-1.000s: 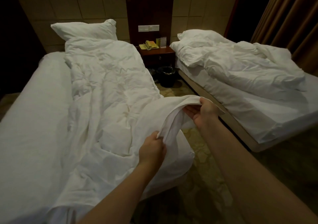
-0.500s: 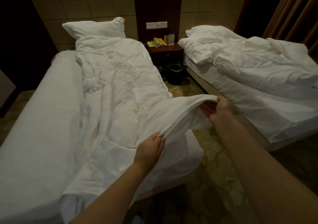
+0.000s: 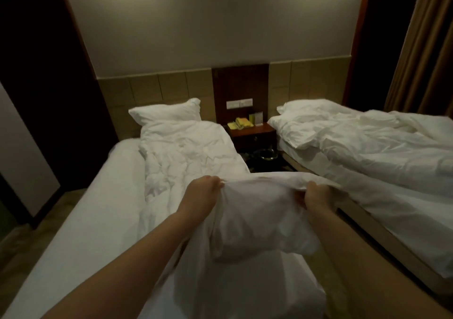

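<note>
Left grip point(image 3: 203, 191) and right grip point(image 3: 316, 197) each clutch the raised edge of the white duvet point(image 3: 257, 220), bunched between them over the bed point(image 3: 98, 208). Far beyond them, writing on the nightstand point(image 3: 252, 133) card point(image 3: 258, 117) is too small to read.

Dim room, pale wall point(image 3: 220, 24), tan headboard panels point(image 3: 157, 87), dark wooden nightstand point(image 3: 253, 133), rumpled bed point(image 3: 397, 223) at right, brown curtain point(image 3: 421, 49) beyond.

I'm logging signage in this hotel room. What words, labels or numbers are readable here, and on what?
No text here can be read.
upright card on the nightstand: any print is too small and blurred.
yellow telephone: keys and labels are too blurred.
wall switch panel: no legible marking.
white duvet: plain, no label in view.
</note>
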Action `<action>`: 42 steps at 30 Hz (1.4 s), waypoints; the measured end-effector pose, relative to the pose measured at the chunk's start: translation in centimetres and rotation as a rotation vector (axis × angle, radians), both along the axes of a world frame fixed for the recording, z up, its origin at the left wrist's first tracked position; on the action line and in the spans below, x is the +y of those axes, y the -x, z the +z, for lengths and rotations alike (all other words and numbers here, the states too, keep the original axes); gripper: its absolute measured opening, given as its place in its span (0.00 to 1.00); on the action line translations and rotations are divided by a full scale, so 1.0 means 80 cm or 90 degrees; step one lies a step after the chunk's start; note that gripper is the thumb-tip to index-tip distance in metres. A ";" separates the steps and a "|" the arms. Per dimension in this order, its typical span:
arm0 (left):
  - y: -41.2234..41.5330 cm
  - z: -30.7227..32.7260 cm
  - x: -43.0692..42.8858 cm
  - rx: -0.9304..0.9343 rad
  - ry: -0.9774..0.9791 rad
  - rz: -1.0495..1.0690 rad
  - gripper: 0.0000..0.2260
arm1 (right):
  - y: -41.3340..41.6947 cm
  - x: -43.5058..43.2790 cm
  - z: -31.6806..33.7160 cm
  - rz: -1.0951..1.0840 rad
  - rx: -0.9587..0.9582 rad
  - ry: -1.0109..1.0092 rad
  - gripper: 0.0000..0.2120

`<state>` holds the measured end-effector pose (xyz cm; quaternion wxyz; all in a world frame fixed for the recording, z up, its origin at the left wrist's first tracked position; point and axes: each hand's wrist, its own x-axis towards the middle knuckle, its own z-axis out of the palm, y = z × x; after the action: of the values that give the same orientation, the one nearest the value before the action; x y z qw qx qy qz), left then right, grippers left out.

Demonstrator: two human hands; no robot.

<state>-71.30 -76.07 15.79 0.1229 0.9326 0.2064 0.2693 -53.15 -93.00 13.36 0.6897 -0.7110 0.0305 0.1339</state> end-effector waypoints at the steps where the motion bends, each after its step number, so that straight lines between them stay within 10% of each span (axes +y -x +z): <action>1: -0.002 0.016 0.000 -0.034 0.012 -0.037 0.08 | -0.005 0.007 0.020 -0.016 -0.050 -0.011 0.21; 10: 0.004 -0.052 -0.032 -0.051 0.356 0.001 0.13 | 0.019 -0.004 0.006 -0.106 -0.148 0.034 0.29; 19: -0.027 -0.071 -0.018 0.030 0.370 0.003 0.08 | 0.034 0.011 -0.027 -0.071 -0.254 0.072 0.34; 23: -0.046 -0.077 -0.010 0.022 0.331 -0.014 0.08 | 0.083 0.055 -0.049 0.199 -0.639 0.349 0.26; 28: -0.056 -0.077 0.021 -0.003 0.335 -0.035 0.08 | 0.081 0.096 -0.054 0.361 -0.655 0.595 0.19; 42: -0.010 -0.078 0.059 -0.086 0.298 0.016 0.06 | 0.050 0.189 -0.035 0.462 -0.904 0.400 0.08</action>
<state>-70.47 -71.32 9.55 0.3459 0.8560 0.2659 0.2772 -57.18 -77.85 10.55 0.2311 -0.7502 -0.6023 -0.1452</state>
